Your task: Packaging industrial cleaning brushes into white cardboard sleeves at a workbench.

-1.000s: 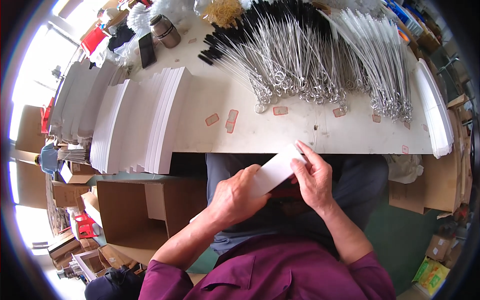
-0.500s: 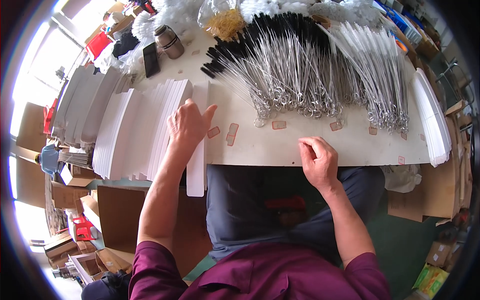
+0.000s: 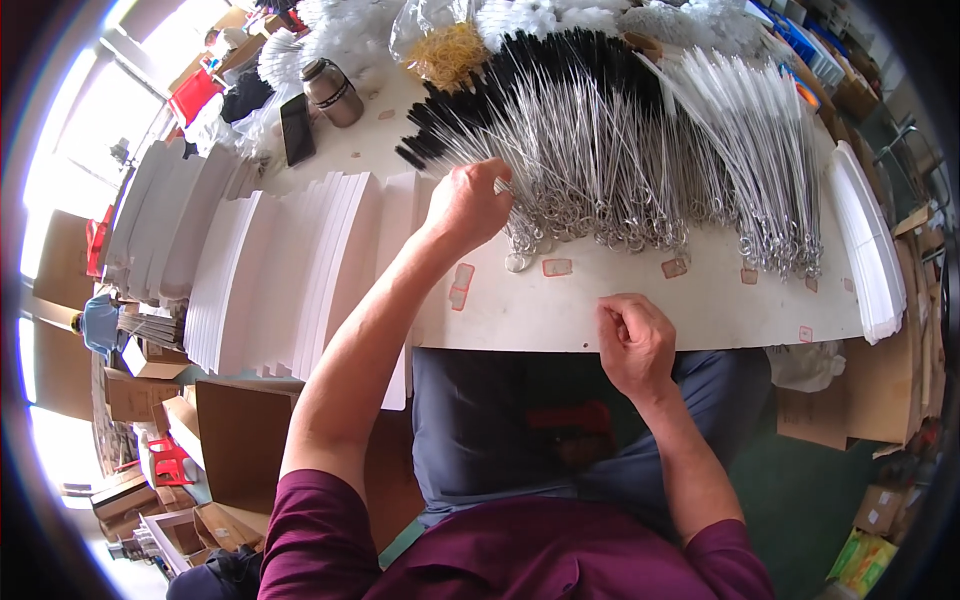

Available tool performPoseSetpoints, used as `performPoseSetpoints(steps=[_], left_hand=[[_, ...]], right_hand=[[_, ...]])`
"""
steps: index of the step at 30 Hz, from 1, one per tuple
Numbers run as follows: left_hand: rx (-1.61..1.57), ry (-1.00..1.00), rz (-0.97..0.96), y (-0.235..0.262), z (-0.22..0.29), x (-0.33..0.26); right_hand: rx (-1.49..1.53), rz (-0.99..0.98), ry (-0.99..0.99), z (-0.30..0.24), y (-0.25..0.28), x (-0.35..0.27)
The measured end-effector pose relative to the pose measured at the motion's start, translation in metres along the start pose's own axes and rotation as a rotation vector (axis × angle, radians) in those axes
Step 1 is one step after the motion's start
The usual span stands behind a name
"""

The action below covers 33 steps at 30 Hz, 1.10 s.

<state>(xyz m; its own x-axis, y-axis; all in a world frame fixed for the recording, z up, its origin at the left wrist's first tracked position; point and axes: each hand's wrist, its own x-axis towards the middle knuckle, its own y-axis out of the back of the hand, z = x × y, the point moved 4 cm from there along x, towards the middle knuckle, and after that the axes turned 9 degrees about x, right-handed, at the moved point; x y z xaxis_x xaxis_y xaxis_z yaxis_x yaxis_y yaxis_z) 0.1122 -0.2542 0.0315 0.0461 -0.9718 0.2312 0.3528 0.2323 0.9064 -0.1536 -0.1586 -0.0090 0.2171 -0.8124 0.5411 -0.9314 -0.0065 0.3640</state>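
Observation:
My left hand (image 3: 468,207) is at the left edge of a heap of black-bristled wire brushes (image 3: 585,130). Its fingers are bent together against the thin wire handles; what lies between them is hidden. Each brush has a twisted metal stem ending in a small ring, and the rings point toward me. Close to the table's front edge, my right hand (image 3: 637,345) is loosely curled, and nothing shows in it. Beside the black heap lies a bundle of white-bristled brushes (image 3: 755,150), rings also toward me.
Long white boxes (image 3: 325,270) stand in rows at the left of the table (image 3: 520,320), with more white strips (image 3: 865,240) at the right edge. Farther back are a phone (image 3: 297,130), a metal flask (image 3: 333,93) and a bag of yellow rubber bands (image 3: 447,55).
My left hand has moved right from over the white boxes to the brush heap, and its spread thumb and fingers have closed together. My right hand stays curled at nearly the same place.

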Motion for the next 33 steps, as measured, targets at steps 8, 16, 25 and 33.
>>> performPoseSetpoints(steps=[8,16,25,33], left_hand=[[0.019,0.053,-0.073,0.001,-0.009,0.007],[-0.110,0.278,-0.231,0.004,-0.009,0.029],[-0.602,0.278,-0.206,0.036,-0.003,0.023],[-0.435,0.017,-0.045,0.076,0.019,0.025]], right_hand=[[-0.073,-0.010,0.042,-0.001,-0.002,0.001],[-0.085,-0.007,0.041,0.000,-0.005,0.000],[-0.102,-0.027,0.080,0.001,-0.005,0.001],[-0.084,-0.080,0.236,-0.029,-0.015,0.031]])
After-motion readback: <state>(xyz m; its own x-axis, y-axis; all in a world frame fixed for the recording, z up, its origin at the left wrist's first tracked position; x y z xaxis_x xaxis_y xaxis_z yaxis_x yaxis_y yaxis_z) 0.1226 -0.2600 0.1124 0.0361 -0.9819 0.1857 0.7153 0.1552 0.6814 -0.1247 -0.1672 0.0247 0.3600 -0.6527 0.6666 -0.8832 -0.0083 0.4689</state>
